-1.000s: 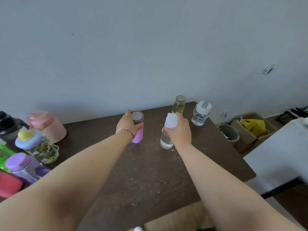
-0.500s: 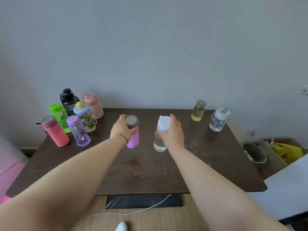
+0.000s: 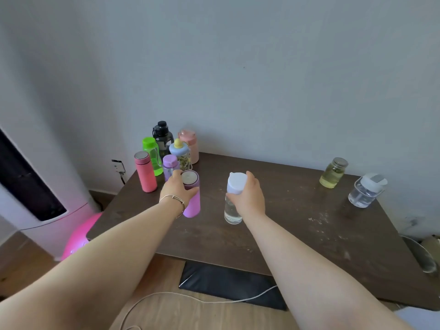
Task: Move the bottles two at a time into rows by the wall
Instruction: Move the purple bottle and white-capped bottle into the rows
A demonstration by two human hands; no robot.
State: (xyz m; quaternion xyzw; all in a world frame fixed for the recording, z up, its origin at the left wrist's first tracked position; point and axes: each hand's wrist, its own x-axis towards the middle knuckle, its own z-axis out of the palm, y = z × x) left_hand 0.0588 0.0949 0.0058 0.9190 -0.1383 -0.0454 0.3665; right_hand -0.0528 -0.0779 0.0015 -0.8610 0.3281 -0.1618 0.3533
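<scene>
Against the wall, bottles crowd the table's (image 3: 309, 234) left corner, so the left hand (image 3: 177, 191), wrapped around the purple flask (image 3: 191, 201), could topple neighbours while the right hand (image 3: 248, 198) clasps the clear bottle (image 3: 232, 210) mid-table.

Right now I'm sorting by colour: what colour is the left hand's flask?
Purple, with a silver lid; the flask shows in the head view.

Two hands hold two bottles upright over a dark brown wooden table (image 3: 297, 234).

The left hand (image 3: 177, 190) grips a purple cylindrical flask (image 3: 191, 198); the right hand (image 3: 248, 195) grips a clear plastic bottle with white cap (image 3: 234, 201). At the far left, six coloured bottles (image 3: 166, 153) stand together near the grey wall (image 3: 238, 79). At the far right stand a yellow-liquid glass jar (image 3: 332, 172) and a clear bottle with white lid (image 3: 366, 190).
</scene>
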